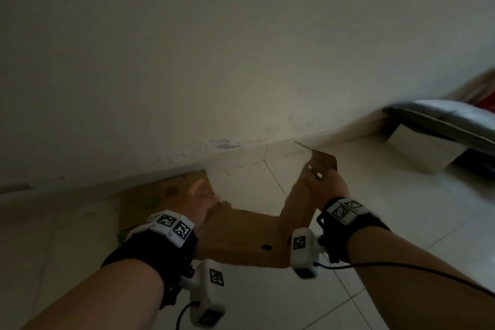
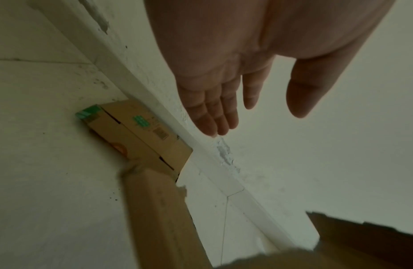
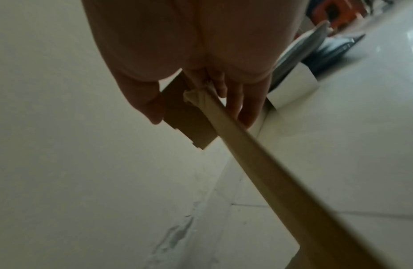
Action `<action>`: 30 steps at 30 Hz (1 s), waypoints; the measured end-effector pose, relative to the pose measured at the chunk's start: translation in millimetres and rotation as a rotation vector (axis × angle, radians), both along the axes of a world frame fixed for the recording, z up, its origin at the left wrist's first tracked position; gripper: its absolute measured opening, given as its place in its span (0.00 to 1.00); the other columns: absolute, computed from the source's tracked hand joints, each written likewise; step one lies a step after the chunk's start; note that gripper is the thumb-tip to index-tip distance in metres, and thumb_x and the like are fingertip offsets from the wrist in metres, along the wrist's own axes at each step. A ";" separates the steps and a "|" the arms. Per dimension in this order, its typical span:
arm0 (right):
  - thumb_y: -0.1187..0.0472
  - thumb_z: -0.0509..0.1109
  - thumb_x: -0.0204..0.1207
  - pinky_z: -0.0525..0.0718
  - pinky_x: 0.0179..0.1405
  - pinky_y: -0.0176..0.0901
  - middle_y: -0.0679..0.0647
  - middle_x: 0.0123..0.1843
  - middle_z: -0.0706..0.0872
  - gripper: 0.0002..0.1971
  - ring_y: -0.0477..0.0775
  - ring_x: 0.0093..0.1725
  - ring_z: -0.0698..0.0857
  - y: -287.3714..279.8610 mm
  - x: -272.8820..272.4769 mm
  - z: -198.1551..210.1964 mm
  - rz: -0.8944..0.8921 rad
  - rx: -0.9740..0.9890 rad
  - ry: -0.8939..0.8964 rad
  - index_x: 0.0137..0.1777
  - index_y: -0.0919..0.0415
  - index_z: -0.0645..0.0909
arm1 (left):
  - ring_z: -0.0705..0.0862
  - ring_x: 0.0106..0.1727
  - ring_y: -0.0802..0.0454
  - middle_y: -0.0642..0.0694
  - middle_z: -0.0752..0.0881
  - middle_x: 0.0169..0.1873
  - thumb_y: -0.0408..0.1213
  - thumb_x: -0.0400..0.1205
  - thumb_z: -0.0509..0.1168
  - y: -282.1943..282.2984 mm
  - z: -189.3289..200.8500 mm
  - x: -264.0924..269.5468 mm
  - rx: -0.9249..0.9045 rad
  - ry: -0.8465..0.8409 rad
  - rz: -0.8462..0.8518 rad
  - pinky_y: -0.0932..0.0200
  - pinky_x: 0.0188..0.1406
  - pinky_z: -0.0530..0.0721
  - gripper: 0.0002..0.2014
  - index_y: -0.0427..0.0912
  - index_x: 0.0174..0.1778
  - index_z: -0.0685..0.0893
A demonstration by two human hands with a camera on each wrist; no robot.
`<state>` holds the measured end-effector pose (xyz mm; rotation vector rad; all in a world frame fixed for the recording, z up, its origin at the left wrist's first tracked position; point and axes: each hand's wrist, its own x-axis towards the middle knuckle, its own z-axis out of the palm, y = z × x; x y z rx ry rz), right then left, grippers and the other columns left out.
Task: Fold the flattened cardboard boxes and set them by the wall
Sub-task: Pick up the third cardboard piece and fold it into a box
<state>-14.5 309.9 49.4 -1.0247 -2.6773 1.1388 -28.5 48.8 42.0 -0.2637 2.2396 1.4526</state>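
A brown cardboard box (image 1: 241, 233) is held above the tiled floor, its panels bent into a U shape that opens toward the wall. My right hand (image 1: 328, 187) pinches the box's right panel (image 3: 189, 116), thumb on one side and fingers on the other. My left hand (image 1: 202, 201) is at the torn left flap; in the left wrist view this left hand (image 2: 256, 112) has straight fingers holding nothing, above the cardboard (image 2: 154, 209). A folded box with green print (image 2: 136, 131) lies on the floor against the wall (image 1: 241, 48).
A white baseboard (image 2: 223, 174) runs along the wall, with chipped paint (image 1: 222, 143) just above it. At the right, a white block (image 1: 423, 153) sits under a dark cushioned piece (image 1: 442, 118). Pale floor tiles (image 1: 375, 209) stretch between.
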 end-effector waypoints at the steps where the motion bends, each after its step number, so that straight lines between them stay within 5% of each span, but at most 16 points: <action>1: 0.51 0.67 0.75 0.77 0.50 0.40 0.55 0.61 0.84 0.22 0.56 0.54 0.84 -9.0 6.2 9.7 0.002 -0.060 0.057 0.67 0.59 0.76 | 0.78 0.69 0.41 0.45 0.72 0.77 0.56 0.64 0.67 -8.0 2.4 5.1 0.009 0.003 0.012 0.43 0.67 0.79 0.43 0.57 0.78 0.65; 4: 0.51 0.64 0.78 0.75 0.40 0.34 0.43 0.45 0.81 0.14 0.40 0.35 0.77 -43.4 28.7 36.7 0.020 -0.202 0.206 0.62 0.46 0.76 | 0.79 0.68 0.40 0.42 0.74 0.75 0.50 0.69 0.70 -25.4 21.1 30.3 0.023 0.026 0.030 0.40 0.66 0.80 0.38 0.54 0.77 0.68; 8: 0.52 0.65 0.78 0.78 0.46 0.38 0.44 0.52 0.83 0.17 0.45 0.42 0.80 -80.4 45.1 58.8 0.030 -0.384 0.340 0.67 0.48 0.77 | 0.78 0.70 0.40 0.40 0.75 0.74 0.46 0.76 0.67 -45.9 45.4 57.9 -0.051 0.023 0.005 0.45 0.67 0.79 0.32 0.50 0.78 0.68; 10: 0.53 0.66 0.76 0.79 0.41 0.36 0.44 0.48 0.83 0.15 0.44 0.41 0.81 -94.5 52.1 66.6 0.009 -0.485 0.395 0.62 0.47 0.79 | 0.78 0.69 0.38 0.38 0.74 0.75 0.44 0.79 0.64 -56.5 55.1 69.7 -0.049 0.016 0.017 0.47 0.63 0.79 0.30 0.48 0.79 0.66; 14: 0.58 0.69 0.72 0.87 0.42 0.48 0.56 0.42 0.87 0.14 0.55 0.42 0.86 -114.0 64.0 70.8 0.001 -0.632 0.473 0.56 0.53 0.85 | 0.82 0.63 0.34 0.33 0.81 0.66 0.52 0.77 0.62 -84.1 59.9 89.3 -0.041 0.015 0.077 0.45 0.62 0.81 0.27 0.48 0.73 0.73; 17: 0.59 0.67 0.77 0.90 0.38 0.46 0.58 0.44 0.88 0.05 0.53 0.39 0.86 -118.4 75.3 76.7 -0.005 -0.820 0.494 0.47 0.56 0.84 | 0.83 0.48 0.42 0.39 0.85 0.53 0.48 0.81 0.60 -97.2 59.7 96.9 0.011 0.027 0.150 0.54 0.45 0.82 0.23 0.42 0.70 0.76; 19: 0.58 0.65 0.79 0.88 0.47 0.48 0.58 0.52 0.87 0.09 0.51 0.40 0.85 -123.3 79.6 83.2 -0.008 -0.910 0.506 0.54 0.58 0.83 | 0.82 0.42 0.45 0.41 0.85 0.43 0.42 0.82 0.59 -100.5 58.1 99.3 0.076 -0.010 0.198 0.59 0.39 0.83 0.19 0.35 0.66 0.78; 21: 0.55 0.66 0.78 0.83 0.55 0.53 0.63 0.67 0.82 0.17 0.52 0.44 0.85 -126.5 81.6 88.4 -0.034 -1.039 0.544 0.63 0.62 0.78 | 0.80 0.34 0.50 0.44 0.85 0.32 0.41 0.83 0.59 -100.3 56.0 101.7 0.104 -0.076 0.191 0.62 0.29 0.78 0.13 0.35 0.51 0.82; 23: 0.49 0.67 0.75 0.84 0.56 0.56 0.64 0.69 0.82 0.19 0.56 0.50 0.87 -126.4 81.2 90.0 -0.096 -1.159 0.544 0.60 0.63 0.78 | 0.80 0.32 0.52 0.47 0.87 0.28 0.45 0.82 0.59 -97.3 52.8 102.5 0.107 -0.180 0.151 0.61 0.32 0.74 0.14 0.39 0.38 0.82; 26: 0.47 0.67 0.76 0.89 0.38 0.61 0.61 0.53 0.89 0.19 0.65 0.46 0.91 -120.6 80.5 90.6 -0.156 -1.365 0.531 0.59 0.60 0.81 | 0.82 0.44 0.51 0.47 0.87 0.39 0.51 0.82 0.56 -90.5 48.0 103.6 0.098 -0.330 0.036 0.57 0.45 0.77 0.17 0.41 0.43 0.82; 30: 0.49 0.61 0.81 0.87 0.21 0.57 0.58 0.32 0.93 0.15 0.59 0.29 0.92 -116.7 80.9 99.6 -0.094 -1.483 0.600 0.55 0.61 0.79 | 0.76 0.69 0.48 0.45 0.82 0.63 0.55 0.82 0.53 -83.8 46.2 102.3 0.049 -0.401 -0.031 0.50 0.62 0.73 0.24 0.42 0.65 0.78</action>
